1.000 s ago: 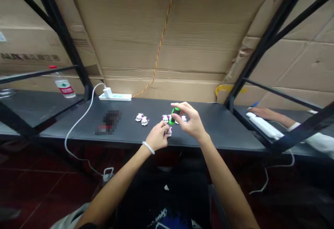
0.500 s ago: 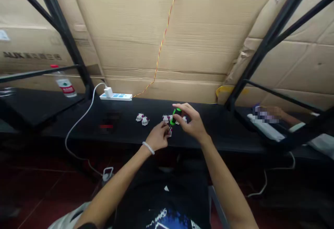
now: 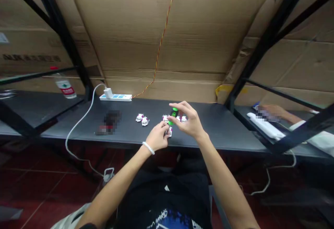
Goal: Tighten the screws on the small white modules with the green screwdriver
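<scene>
My right hand (image 3: 190, 121) pinches the green and black handle of a small screwdriver (image 3: 172, 115), held nearly upright over the dark table (image 3: 214, 131). Its tip points down at a small white and magenta part (image 3: 169, 131). My left hand (image 3: 158, 136), with a white bead bracelet at the wrist, is closed on that part and holds it against the table near the front edge. Several more of the same small white parts (image 3: 142, 119) lie on the table just behind and to the left of my hands.
A white power strip (image 3: 115, 97) with a plugged charger and a white cable lies at the back left. A water bottle (image 3: 64, 86) stands on the left shelf. A dark blurred object (image 3: 109, 121) lies left of the parts. Another person's hand (image 3: 271, 112) rests on a white object at the right. Cardboard lines the back.
The screwdriver handle and my right hand have shifted slightly left and nearer over the part. My left hand has stayed on the part.
</scene>
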`<action>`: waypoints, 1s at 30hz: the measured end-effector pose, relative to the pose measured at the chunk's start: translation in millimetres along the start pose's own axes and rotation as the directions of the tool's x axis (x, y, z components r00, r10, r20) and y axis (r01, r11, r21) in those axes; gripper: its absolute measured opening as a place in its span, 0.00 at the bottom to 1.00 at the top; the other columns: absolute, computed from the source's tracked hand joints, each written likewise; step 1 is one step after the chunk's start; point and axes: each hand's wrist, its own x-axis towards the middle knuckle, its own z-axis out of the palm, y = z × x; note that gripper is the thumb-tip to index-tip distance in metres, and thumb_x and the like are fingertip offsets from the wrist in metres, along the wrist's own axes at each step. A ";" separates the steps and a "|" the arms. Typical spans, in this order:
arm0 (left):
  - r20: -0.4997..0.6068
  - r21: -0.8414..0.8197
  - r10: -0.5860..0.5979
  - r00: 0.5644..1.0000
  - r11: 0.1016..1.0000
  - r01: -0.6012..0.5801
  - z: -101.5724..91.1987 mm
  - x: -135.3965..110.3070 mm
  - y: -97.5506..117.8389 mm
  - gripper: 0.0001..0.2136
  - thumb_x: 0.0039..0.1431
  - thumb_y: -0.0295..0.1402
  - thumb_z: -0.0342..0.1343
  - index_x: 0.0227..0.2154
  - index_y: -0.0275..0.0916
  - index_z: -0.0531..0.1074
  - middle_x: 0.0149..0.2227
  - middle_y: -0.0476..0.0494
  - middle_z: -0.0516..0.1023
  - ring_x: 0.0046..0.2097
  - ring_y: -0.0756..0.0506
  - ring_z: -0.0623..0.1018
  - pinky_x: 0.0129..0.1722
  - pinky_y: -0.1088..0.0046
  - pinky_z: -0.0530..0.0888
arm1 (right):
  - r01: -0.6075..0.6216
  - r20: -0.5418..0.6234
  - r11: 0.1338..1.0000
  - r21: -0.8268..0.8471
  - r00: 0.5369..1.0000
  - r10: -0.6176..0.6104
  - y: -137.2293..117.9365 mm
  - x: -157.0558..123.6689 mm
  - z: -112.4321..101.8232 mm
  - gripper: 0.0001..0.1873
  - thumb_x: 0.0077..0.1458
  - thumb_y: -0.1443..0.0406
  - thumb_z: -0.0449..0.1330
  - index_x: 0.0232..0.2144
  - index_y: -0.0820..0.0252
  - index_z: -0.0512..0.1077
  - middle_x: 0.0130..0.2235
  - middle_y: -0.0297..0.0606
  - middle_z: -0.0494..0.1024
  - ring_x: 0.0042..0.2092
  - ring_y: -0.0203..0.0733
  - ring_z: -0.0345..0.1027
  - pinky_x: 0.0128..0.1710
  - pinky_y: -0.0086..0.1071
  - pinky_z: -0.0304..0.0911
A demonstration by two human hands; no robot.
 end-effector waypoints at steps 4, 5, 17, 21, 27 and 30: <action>-0.001 0.010 0.004 1.000 1.000 -0.004 0.2 0.3 0.4 0.09 0.53 0.19 0.56 0.31 0.40 0.68 0.43 0.41 0.72 0.45 0.41 0.75 0.48 0.63 0.77 | -0.002 0.009 1.000 0.000 1.000 0.002 -0.2 0.2 4.1 0.25 0.66 0.61 0.62 0.64 0.51 0.71 0.46 0.41 0.77 0.39 0.42 0.72 0.43 0.39 0.74; 0.002 0.008 0.004 1.000 1.000 -0.004 0.1 0.3 0.5 0.09 0.53 0.19 0.56 0.31 0.40 0.68 0.43 0.41 0.72 0.45 0.41 0.75 0.48 0.63 0.77 | -0.009 0.021 0.999 0.032 1.000 0.008 -0.3 -0.4 4.4 0.25 0.67 0.62 0.59 0.65 0.51 0.69 0.49 0.43 0.78 0.42 0.43 0.74 0.45 0.39 0.74; 0.006 0.015 -0.020 1.000 1.000 0.020 -0.6 0.5 3.3 0.10 0.52 0.18 0.56 0.31 0.40 0.68 0.42 0.42 0.72 0.44 0.42 0.76 0.47 0.64 0.77 | -0.106 0.064 0.985 0.139 0.993 0.098 4.1 -6.0 3.1 0.22 0.70 0.62 0.55 0.64 0.51 0.70 0.50 0.43 0.80 0.46 0.45 0.76 0.47 0.40 0.74; 0.003 0.039 -0.024 1.000 0.999 0.024 0.2 0.2 2.7 0.09 0.53 0.19 0.56 0.32 0.40 0.69 0.42 0.43 0.72 0.44 0.42 0.76 0.47 0.64 0.77 | -0.091 0.060 0.991 0.101 0.995 0.085 1.7 -4.0 2.8 0.21 0.69 0.62 0.56 0.62 0.51 0.71 0.47 0.42 0.80 0.40 0.42 0.73 0.44 0.39 0.72; -0.003 0.061 -0.020 1.000 0.998 0.020 0.3 -0.2 2.2 0.09 0.53 0.19 0.56 0.32 0.40 0.68 0.42 0.42 0.72 0.44 0.41 0.76 0.47 0.63 0.77 | -0.052 0.049 0.996 0.071 0.998 0.049 -0.8 -1.3 1.7 0.21 0.68 0.62 0.58 0.61 0.52 0.73 0.42 0.39 0.77 0.36 0.40 0.68 0.41 0.36 0.70; 0.001 0.058 -0.010 1.000 0.998 0.010 0.2 -0.3 2.3 0.09 0.53 0.19 0.56 0.32 0.40 0.68 0.42 0.41 0.72 0.44 0.41 0.75 0.47 0.63 0.77 | -0.058 0.052 0.996 0.069 0.997 0.055 -1.4 -1.2 1.4 0.21 0.68 0.62 0.58 0.61 0.51 0.73 0.42 0.39 0.78 0.37 0.40 0.68 0.42 0.37 0.70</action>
